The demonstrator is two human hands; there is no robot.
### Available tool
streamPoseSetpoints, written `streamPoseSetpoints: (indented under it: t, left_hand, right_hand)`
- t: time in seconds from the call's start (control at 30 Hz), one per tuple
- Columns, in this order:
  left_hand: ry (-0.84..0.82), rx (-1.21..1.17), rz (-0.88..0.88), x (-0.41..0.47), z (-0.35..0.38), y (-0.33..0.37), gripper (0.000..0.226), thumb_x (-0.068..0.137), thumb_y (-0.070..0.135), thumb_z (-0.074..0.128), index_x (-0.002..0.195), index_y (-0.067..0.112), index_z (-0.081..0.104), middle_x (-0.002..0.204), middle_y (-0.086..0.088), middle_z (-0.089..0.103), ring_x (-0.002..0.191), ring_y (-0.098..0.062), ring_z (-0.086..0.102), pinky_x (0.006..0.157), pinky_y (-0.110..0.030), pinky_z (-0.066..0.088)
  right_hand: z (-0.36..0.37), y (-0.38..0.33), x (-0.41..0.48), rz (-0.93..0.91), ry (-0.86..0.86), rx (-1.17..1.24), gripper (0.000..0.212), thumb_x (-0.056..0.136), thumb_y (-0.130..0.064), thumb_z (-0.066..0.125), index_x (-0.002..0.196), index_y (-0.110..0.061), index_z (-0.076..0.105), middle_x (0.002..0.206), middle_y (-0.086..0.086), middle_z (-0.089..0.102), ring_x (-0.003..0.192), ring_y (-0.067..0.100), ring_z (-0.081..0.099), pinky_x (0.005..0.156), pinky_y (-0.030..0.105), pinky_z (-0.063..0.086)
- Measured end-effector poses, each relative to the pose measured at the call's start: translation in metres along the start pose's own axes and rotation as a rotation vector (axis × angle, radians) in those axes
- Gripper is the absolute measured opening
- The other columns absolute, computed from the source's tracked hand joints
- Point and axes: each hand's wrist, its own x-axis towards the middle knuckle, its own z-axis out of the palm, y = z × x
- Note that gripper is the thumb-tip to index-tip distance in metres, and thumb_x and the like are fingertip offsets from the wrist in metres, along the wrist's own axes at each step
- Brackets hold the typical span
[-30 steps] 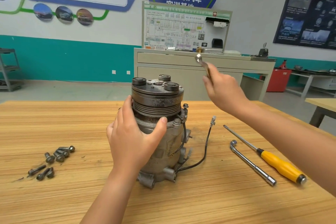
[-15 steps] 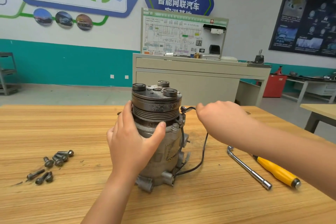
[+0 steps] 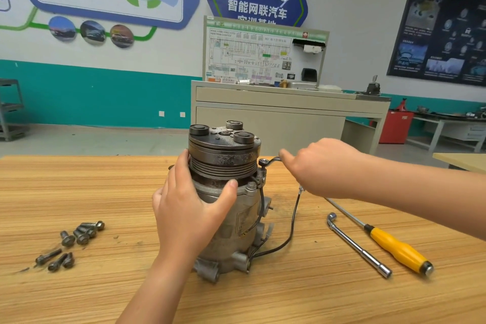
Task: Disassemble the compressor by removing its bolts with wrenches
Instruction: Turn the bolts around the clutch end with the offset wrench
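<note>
- Gripping the compressor [image 3: 240, 218] is the left hand [image 3: 189, 208], fingers and thumb curled round the body just below the grooved pulley. The palm hides much of the housing front.
- Compressor stands upright, mid-table, on the wooden table [image 3: 105, 187].
- Right hand [image 3: 323, 166] is clamped on a wrench [image 3: 271, 160]. Only the ring end and a short bend of shank show; the rest is buried in the fist.
- Ring end sits at the compressor's upper right side; the bolt under it cannot be seen.
- Loose bolts [image 3: 79, 235] lie on the table to the left. Seven counted: four in the upper cluster, three lower. The lower ones overlap, so the count is unsure.
- Socket wrench [image 3: 357, 246], L-shaped: one, flat on the table right of the compressor.
- Screwdriver [image 3: 397, 248], yellow handle: one, just beside the socket wrench. Its tip is hidden behind the right forearm.
- Black wire [image 3: 293, 218]: one, looping from the compressor base up toward the right hand.
- Round discs [image 3: 243, 137] on the top plate: three.
</note>
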Motion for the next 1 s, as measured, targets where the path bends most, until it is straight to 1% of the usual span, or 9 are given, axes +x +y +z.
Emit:
streamPoseSetpoints:
  t: [0.17,0.3,0.37,0.43,0.5,0.63,0.7,0.83,1.0]
  left_hand:
    - [0.005,0.006,0.004,0.0,0.0,0.0,0.1,0.059,0.072,0.034,0.14,0.015,0.036,0.134,0.005,0.049,0.124,-0.013,0.043,0.102,-0.037,0.025]
    - [0.019,0.01,0.004,0.0,0.0,-0.001,0.098,0.06,0.071,0.034,0.139,0.014,0.038,0.132,0.004,0.051,0.123,-0.014,0.045,0.101,-0.038,0.026]
    - [0.021,0.011,0.005,0.0,0.0,-0.001,0.097,0.06,0.071,0.035,0.139,0.014,0.038,0.131,0.005,0.052,0.122,-0.013,0.046,0.1,-0.037,0.026]
    - [0.017,0.012,0.006,0.0,0.001,0.0,0.097,0.061,0.072,0.034,0.139,0.015,0.038,0.132,0.005,0.052,0.122,-0.013,0.046,0.1,-0.037,0.026]
    - [0.012,0.01,0.003,0.0,0.001,-0.001,0.098,0.06,0.072,0.034,0.14,0.015,0.037,0.133,0.005,0.05,0.123,-0.012,0.045,0.101,-0.037,0.025]
    - [0.01,0.001,0.0,0.0,0.0,-0.001,0.098,0.061,0.072,0.034,0.14,0.015,0.036,0.135,0.005,0.049,0.124,-0.013,0.044,0.102,-0.038,0.025]
    - [0.013,0.0,-0.006,0.0,0.001,0.0,0.098,0.06,0.072,0.034,0.14,0.015,0.036,0.135,0.005,0.049,0.124,-0.014,0.044,0.101,-0.039,0.026]
    - [0.007,0.003,-0.015,0.0,0.0,0.001,0.1,0.059,0.072,0.033,0.141,0.015,0.035,0.136,0.004,0.048,0.126,-0.015,0.043,0.102,-0.038,0.025]
    - [0.001,0.0,-0.018,0.0,-0.001,0.002,0.1,0.059,0.072,0.033,0.141,0.016,0.034,0.136,0.004,0.048,0.127,-0.015,0.041,0.103,-0.039,0.025]
  right_hand:
    - [0.021,0.013,0.013,0.035,0.058,-0.004,0.035,0.087,0.001,0.044,0.12,-0.009,0.038,0.061,-0.002,0.038,0.048,0.015,0.039,0.041,0.026,0.028]
    - [0.035,0.007,0.043,0.064,0.216,0.156,0.031,0.086,0.007,0.047,0.114,-0.006,0.047,0.095,0.006,0.061,0.085,0.024,0.06,0.08,0.033,0.048]
    - [0.041,0.001,0.057,0.055,0.442,0.255,0.031,0.068,0.021,0.06,0.093,0.004,0.061,0.089,0.016,0.068,0.077,0.028,0.066,0.077,0.039,0.054]
    - [0.043,-0.002,0.063,0.041,0.52,0.318,0.031,0.054,0.025,0.068,0.078,0.006,0.064,0.077,0.019,0.069,0.064,0.03,0.067,0.067,0.043,0.057]
    - [0.044,-0.003,0.058,0.064,0.508,0.405,0.027,0.065,0.021,0.064,0.089,0.007,0.065,0.08,0.02,0.069,0.068,0.033,0.067,0.065,0.045,0.057]
    - [0.039,0.006,0.03,0.435,0.601,0.739,0.033,0.096,-0.01,0.044,0.128,-0.004,0.047,0.071,0.011,0.059,0.061,0.027,0.052,0.053,0.032,0.037]
    - [0.037,0.004,0.011,0.446,0.552,0.758,0.036,0.097,-0.017,0.04,0.132,-0.01,0.041,0.063,0.005,0.05,0.057,0.025,0.048,0.053,0.03,0.03]
    - [0.028,-0.006,-0.019,0.355,0.303,0.587,0.033,0.098,-0.025,0.033,0.131,-0.022,0.038,0.064,0.0,0.045,0.06,0.025,0.046,0.055,0.03,0.033]
    - [0.013,-0.015,-0.017,0.332,0.134,0.467,0.028,0.095,-0.013,0.037,0.121,-0.018,0.044,0.068,0.0,0.041,0.069,0.026,0.048,0.055,0.029,0.033]
